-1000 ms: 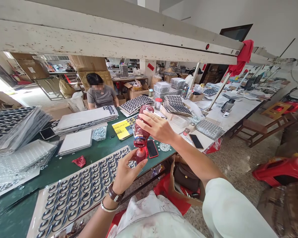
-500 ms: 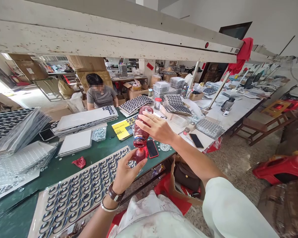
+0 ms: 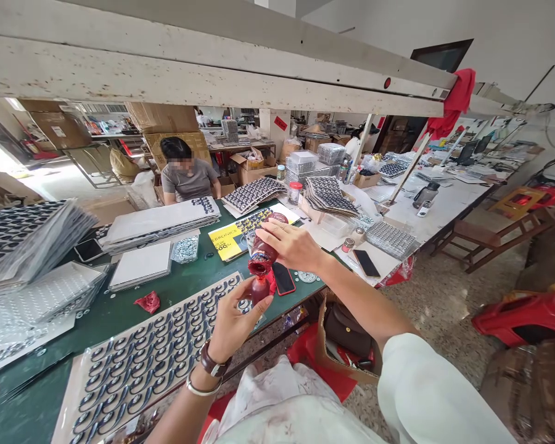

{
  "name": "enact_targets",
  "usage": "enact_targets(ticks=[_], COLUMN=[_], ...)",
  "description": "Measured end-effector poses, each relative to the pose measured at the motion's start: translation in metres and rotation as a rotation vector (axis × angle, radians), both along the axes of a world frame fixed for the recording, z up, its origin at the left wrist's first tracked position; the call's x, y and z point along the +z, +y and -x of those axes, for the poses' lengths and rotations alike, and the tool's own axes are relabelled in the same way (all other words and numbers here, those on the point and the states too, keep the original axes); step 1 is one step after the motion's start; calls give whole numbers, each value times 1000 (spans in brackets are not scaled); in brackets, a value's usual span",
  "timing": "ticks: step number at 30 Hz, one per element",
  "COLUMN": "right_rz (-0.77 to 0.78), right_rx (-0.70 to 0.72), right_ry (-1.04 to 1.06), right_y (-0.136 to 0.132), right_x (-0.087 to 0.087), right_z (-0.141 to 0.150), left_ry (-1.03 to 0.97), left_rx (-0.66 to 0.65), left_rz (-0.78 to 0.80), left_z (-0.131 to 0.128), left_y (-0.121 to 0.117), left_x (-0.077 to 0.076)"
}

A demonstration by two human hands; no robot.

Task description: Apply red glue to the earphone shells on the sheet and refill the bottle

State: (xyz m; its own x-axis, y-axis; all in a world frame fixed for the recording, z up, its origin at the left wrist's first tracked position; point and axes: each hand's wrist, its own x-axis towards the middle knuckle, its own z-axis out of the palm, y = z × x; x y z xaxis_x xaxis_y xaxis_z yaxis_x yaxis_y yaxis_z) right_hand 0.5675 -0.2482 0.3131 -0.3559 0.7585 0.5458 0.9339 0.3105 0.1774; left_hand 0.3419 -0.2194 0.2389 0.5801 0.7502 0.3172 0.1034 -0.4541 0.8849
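My right hand (image 3: 291, 245) is wrapped round a jar of dark red liquid (image 3: 261, 250), tipped with its open mouth pointing down and toward me. Just under that mouth, my left hand (image 3: 238, 317) grips a small bottle (image 3: 260, 290) with red contents, upright between thumb and fingers. Whether the jar's rim touches the bottle's neck, I cannot tell. Below and left of my hands lies a board (image 3: 152, 357) covered in rows of dark curved pieces with shiny round dots. Behind the bottle rests a phone in a red case (image 3: 283, 279).
A crumpled red cloth (image 3: 148, 302) and a tub of small shiny parts (image 3: 185, 250) are on the green table (image 3: 120, 317). A yellow printed sheet (image 3: 229, 242) lies behind the jar. Across the table sits a person (image 3: 188, 176). A white beam (image 3: 213, 68) spans overhead.
My right hand has lowered the jar's base, so the jar leans less steeply and its mouth faces me more. My left hand and the small bottle have stayed almost still.
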Motion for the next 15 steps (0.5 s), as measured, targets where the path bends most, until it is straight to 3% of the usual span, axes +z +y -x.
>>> enact_targets(ticks=[15], right_rz=[19], right_rx=[1], right_ry=[102], right_y=[7], right_x=[-18], right_z=[-1], left_ry=[51], left_rx=[25], left_rz=[-34], left_z=[3], left_y=[4], left_x=[-11])
